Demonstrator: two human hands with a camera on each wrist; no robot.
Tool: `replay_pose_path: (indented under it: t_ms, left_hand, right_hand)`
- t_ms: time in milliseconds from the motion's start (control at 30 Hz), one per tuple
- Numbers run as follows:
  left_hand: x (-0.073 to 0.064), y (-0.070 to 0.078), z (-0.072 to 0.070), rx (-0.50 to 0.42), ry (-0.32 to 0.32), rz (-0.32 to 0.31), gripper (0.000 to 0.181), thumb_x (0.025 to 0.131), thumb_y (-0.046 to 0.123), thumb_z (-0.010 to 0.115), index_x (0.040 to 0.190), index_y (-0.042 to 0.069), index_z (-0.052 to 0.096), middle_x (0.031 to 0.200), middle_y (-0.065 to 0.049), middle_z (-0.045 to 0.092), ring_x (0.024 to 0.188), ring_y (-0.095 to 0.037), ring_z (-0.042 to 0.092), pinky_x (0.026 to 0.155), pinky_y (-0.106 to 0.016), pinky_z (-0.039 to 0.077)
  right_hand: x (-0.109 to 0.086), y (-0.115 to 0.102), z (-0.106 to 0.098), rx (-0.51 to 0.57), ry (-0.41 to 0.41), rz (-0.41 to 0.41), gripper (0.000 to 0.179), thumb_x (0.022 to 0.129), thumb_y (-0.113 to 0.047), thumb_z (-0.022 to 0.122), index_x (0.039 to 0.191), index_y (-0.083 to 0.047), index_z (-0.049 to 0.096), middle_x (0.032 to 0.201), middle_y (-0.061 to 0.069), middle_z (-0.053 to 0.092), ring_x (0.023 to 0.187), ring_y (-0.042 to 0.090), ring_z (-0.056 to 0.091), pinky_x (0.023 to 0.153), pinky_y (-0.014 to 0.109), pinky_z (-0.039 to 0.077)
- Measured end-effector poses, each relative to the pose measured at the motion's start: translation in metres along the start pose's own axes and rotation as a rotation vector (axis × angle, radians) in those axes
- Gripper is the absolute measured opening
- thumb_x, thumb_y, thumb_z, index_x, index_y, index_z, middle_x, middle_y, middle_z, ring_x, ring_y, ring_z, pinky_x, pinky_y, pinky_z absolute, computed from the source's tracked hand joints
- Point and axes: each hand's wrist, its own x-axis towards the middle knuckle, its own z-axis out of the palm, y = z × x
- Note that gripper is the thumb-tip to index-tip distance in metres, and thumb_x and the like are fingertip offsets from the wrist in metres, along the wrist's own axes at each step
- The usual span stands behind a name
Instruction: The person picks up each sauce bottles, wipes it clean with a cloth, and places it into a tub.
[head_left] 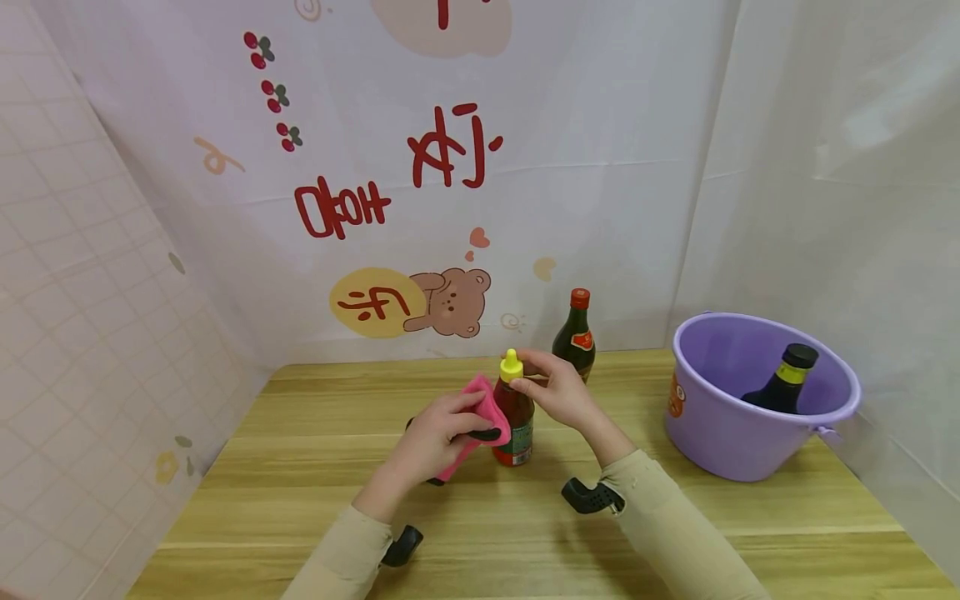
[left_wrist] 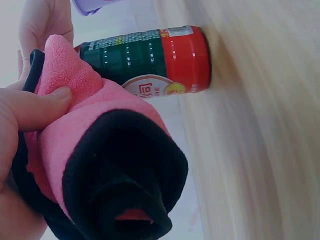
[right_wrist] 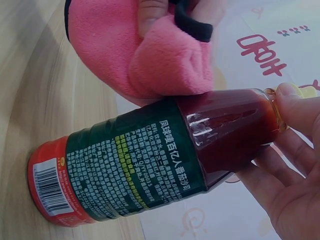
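Observation:
A ketchup bottle (head_left: 514,421) with a yellow nozzle cap (head_left: 512,367) stands upright on the table. My right hand (head_left: 557,386) grips it at the neck, just under the cap, thumb on the near side. In my left hand (head_left: 435,432) is a bunched pink cloth (left_wrist: 115,110) with black edging, pinched under the thumb. The cloth (right_wrist: 170,65) lies against the side of the bottle at its shoulder in the right wrist view. A green and red label (right_wrist: 130,165) with small print and a barcode wraps the bottle's lower part.
Behind my right hand a dark green bottle (head_left: 576,333) with a red cap stands near the back wall. To the right is a purple bucket (head_left: 731,446) holding a dark bottle (head_left: 783,383) with a black cap. The wooden table (head_left: 300,467) meets a printed white curtain (head_left: 600,167).

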Motion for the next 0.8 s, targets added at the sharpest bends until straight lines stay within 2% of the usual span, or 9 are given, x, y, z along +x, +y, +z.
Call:
replay_pose_path:
  t_ms: [200,433,800]
  left_hand:
    - [-0.005,-0.001,0.003,-0.003,-0.032,-0.025,0.026,0.078,0.004,0.083,0.1,0.017,0.078,0.129,-0.011,0.063,0.116,-0.031,0.06,0.095,-0.044,0.052]
    - [-0.012,-0.004,0.012,-0.013,-0.048,0.007,0.023,0.078,0.005,0.083,0.099,0.016,0.078,0.121,-0.013,0.067,0.112,-0.032,0.063,0.093,-0.044,0.053]
    - [-0.017,-0.009,0.024,-0.004,-0.102,-0.009,0.02,0.08,0.006,0.083,0.097,0.017,0.079,0.116,-0.012,0.069,0.112,-0.03,0.064,0.094,-0.045,0.053]
  right_hand:
    - [0.001,0.0,0.0,0.0,0.001,0.003,0.041,0.091,-0.007,0.071,0.131,-0.002,0.061,0.121,0.016,0.064,0.109,0.032,0.065,0.091,0.048,0.054]
    - [0.0,-0.001,0.0,0.002,-0.003,0.006,0.042,0.092,-0.008,0.07,0.132,-0.001,0.06,0.122,0.016,0.063,0.109,0.032,0.065,0.091,0.049,0.054]
    - [0.0,0.0,0.001,0.02,-0.005,0.001,0.042,0.092,-0.006,0.069,0.132,0.001,0.059,0.123,0.016,0.063,0.109,0.032,0.065,0.091,0.047,0.054]
